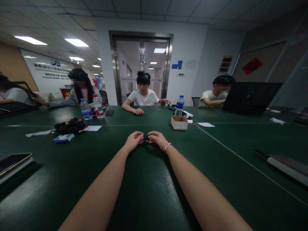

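Note:
Between my two hands is a small black object (145,137), too small to make out its kind. My left hand (134,141) pinches its left end, where a light-coloured bit shows at the fingertips. The fingers of my right hand (157,139) close on its right end; a silver bracelet (167,147) circles that wrist. Both hands are just over the middle of the dark green table (149,179). An open cardboard box (179,123) stands beyond my right hand.
Water bottles (86,109) stand at the back left, another bottle (179,106) behind the box. A pile of black straps (69,126) lies left, beside a blue packet (63,138). A phone (14,162) lies near left, a power strip (288,166) right. Several people sit around the table.

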{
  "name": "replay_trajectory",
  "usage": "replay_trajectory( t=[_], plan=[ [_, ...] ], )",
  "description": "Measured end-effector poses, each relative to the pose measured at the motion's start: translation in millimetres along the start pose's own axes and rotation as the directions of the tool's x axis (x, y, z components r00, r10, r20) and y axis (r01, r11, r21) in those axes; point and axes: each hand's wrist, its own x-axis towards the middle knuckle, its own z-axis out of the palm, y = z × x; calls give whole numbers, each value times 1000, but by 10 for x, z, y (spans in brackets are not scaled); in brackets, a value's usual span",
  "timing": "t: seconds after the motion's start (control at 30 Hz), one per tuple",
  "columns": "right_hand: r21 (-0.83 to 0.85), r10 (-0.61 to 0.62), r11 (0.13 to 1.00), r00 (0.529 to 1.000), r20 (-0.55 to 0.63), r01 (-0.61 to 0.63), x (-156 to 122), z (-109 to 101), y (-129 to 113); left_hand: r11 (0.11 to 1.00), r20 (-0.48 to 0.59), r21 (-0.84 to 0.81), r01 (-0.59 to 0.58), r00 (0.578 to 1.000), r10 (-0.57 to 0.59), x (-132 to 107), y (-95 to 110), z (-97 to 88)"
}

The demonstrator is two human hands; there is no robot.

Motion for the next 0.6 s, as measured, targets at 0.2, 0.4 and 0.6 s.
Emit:
replay_trajectory(
  t=[0.2, 0.4, 0.6],
  plan=[
    [2, 10, 1000, 1000, -19, -10, -13, 6, -20, 1000, 11, -22, 11, 1000, -11, -4, 2, -5],
    [-6, 16, 1000, 1000, -13, -16, -15, 11, -27, 998, 33, 2, -65, 997, 65, -55, 48, -31],
    [-12, 17, 1000, 1000, -12, -18, -5, 7, -5, 999, -10, -31, -26, 1000, 25, -52, 53, -19]
  ],
)
